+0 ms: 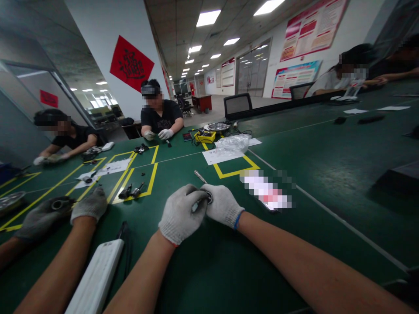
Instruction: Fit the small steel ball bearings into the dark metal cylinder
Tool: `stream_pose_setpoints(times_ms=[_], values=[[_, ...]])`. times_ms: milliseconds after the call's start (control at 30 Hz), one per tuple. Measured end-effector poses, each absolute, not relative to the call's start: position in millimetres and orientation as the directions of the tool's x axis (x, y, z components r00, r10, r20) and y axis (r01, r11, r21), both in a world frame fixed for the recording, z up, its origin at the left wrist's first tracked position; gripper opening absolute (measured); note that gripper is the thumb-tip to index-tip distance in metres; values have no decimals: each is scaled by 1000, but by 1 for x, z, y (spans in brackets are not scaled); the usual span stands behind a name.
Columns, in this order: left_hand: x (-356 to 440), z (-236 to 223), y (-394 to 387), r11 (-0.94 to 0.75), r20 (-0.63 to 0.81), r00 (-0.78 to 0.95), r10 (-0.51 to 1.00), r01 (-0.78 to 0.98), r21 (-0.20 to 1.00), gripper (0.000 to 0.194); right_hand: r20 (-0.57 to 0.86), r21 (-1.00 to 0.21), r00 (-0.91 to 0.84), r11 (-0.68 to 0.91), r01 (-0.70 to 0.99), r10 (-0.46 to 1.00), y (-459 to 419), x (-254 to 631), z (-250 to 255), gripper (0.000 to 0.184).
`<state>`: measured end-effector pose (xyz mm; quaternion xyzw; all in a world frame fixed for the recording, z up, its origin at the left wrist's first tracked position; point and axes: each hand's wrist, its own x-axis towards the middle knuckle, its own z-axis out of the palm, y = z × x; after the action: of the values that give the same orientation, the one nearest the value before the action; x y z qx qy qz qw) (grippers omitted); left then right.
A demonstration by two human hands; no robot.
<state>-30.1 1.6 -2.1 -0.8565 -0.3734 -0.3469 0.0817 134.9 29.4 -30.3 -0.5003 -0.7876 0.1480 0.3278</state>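
My left hand [183,213] and my right hand [224,204], both in white knit gloves, meet over the green table with their fingers closed. Between them shows the dark round end of a small ring-shaped metal part [210,198]; gloved fingers cover the rest of it. A slim silver metal rod with a knurled look [200,176] sticks out beyond my right fingers. Whether that rod is gripped or lies on the table behind them, I cannot tell.
Left of me a co-worker's gloved hands [88,205] hold a dark tubular part [60,203]. A white power strip [98,274] lies by my left forearm, a phone [266,189] beyond my right hand. Dark metal parts [131,192], a plastic bag [234,144] and a yellow tray [205,137] lie farther off.
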Motion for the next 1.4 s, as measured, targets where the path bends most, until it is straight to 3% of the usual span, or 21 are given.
stream_pose_setpoints(times_ms=[267, 633, 1100, 1400], values=[[-32, 7, 1, -674, 523, 550, 651, 736, 66, 11, 313, -506, -330, 450, 736, 891, 27, 137, -24, 10], [-24, 7, 0, -638, 419, 613, 670, 764, -98, 13, 306, -471, -365, 473, 745, 879, 29, 139, -25, 7], [-24, 1, 3, -627, 440, 553, 708, 779, 29, 9, 298, -476, -344, 451, 755, 890, 30, 139, -24, 9], [-24, 1, 1, -618, 436, 556, 707, 787, -1, 13, 280, -469, -349, 445, 763, 894, 30, 138, -22, 11]])
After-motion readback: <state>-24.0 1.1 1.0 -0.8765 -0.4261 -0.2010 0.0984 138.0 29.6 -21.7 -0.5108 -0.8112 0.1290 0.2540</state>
